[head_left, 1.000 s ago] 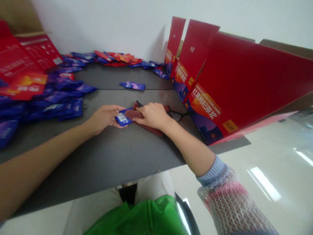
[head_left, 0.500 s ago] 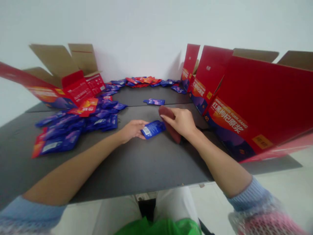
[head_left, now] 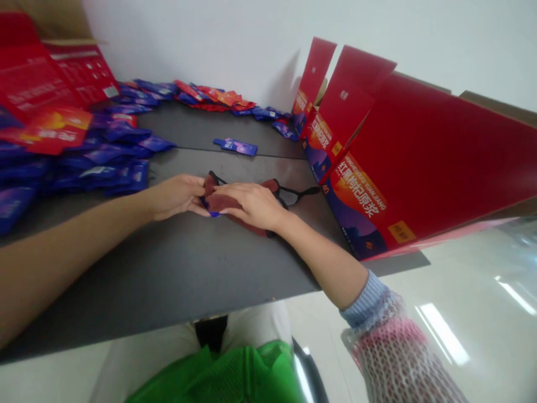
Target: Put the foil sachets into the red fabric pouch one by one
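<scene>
My left hand (head_left: 181,196) is closed at the fingertips on a blue sachet (head_left: 214,214), of which only a thin blue edge shows. My right hand (head_left: 254,204) grips a reddish-brown case (head_left: 226,202) with dark edges, seemingly opened out, and covers much of it. The two hands nearly meet, and the case overlaps the sachet. Just right of my right hand lie black-framed glasses (head_left: 289,196), partly hidden by it. Another blue sachet (head_left: 237,146) lies flat on the table beyond my hands.
Blue and red sachets (head_left: 113,168) are heaped at left, and a row of sachets (head_left: 218,98) curves along the wall. Red cartons (head_left: 361,196) line the right side, with another red carton (head_left: 37,78) at upper left. The grey table's (head_left: 188,274) front edge is near me.
The view has turned to the right. The case in my right hand has come over the blue sachet and up to my left fingers, hiding most of the sachet. The glasses now show.
</scene>
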`<state>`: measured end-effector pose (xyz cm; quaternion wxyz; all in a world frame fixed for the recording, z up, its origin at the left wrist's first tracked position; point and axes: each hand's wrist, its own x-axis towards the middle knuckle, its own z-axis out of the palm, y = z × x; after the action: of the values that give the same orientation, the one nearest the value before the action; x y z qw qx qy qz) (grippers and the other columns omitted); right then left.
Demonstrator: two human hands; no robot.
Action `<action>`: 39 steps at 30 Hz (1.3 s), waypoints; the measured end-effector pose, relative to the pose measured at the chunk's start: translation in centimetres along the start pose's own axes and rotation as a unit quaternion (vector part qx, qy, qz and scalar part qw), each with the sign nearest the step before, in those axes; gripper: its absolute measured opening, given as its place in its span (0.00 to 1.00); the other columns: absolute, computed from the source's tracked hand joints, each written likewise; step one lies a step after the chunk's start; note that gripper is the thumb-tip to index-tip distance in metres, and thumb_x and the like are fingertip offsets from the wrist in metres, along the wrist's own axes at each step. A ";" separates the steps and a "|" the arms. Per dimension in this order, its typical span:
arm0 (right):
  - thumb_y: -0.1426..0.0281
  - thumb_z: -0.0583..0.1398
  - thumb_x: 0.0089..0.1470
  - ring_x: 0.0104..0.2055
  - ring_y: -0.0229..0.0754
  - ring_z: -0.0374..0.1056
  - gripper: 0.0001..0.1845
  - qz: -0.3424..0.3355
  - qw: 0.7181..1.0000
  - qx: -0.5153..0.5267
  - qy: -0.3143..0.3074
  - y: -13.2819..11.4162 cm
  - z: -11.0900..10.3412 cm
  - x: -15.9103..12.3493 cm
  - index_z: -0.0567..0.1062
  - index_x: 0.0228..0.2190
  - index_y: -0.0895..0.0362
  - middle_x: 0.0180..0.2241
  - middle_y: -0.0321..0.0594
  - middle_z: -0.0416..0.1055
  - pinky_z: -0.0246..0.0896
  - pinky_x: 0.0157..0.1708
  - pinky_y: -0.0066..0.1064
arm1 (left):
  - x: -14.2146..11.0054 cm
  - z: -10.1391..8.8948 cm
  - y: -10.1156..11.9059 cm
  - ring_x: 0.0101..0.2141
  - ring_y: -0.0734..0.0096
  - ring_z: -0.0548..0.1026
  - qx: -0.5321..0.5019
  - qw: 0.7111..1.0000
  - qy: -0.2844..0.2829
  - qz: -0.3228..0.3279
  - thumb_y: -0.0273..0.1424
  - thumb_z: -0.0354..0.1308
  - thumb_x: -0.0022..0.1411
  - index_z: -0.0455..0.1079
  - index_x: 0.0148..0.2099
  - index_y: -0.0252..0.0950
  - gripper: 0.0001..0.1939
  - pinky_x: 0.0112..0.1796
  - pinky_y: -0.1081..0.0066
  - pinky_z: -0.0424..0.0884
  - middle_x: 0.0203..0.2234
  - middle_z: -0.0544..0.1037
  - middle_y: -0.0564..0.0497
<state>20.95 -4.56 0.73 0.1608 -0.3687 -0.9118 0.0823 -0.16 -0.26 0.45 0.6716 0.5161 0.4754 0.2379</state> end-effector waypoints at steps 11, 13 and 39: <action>0.62 0.54 0.67 0.54 0.53 0.72 0.19 0.198 0.971 -0.131 -0.022 2.6 -1.9 -0.4 0.74 0.55 0.54 0.54 0.46 0.76 0.65 0.50 0.40 | 0.5 -1.7 -0.7 0.31 0.56 0.84 -0.030 0.999 -0.031 -0.009 0.25 0.61 0.60 0.77 0.51 0.27 0.17 0.33 0.66 0.82 0.37 0.83 0.35; 0.62 0.53 0.67 0.56 0.53 0.70 0.21 0.216 0.967 -0.135 0.022 2.4 -2.3 -0.7 0.72 0.57 0.53 0.57 0.45 0.73 0.65 0.51 0.40 | 0.5 -1.6 -0.6 0.31 0.57 0.84 -0.032 0.999 -0.022 -0.002 0.25 0.61 0.59 0.78 0.50 0.27 0.17 0.32 0.66 0.82 0.36 0.84 0.35; 0.88 0.54 0.48 0.65 0.39 0.64 0.38 -0.010 0.993 0.025 -0.118 -2.1 -3.5 -2.0 0.79 0.51 0.41 0.57 0.28 0.74 0.63 0.60 0.35 | 0.4 -0.1 0.1 0.27 0.58 0.82 -0.048 0.999 -0.022 -0.007 0.25 0.64 0.53 0.76 0.34 0.29 0.05 0.29 0.65 0.80 0.28 0.83 0.37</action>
<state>22.22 -7.34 4.08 0.0621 -0.3436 -0.9256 0.1459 -0.07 0.10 0.39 0.7076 0.4847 0.4525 0.2443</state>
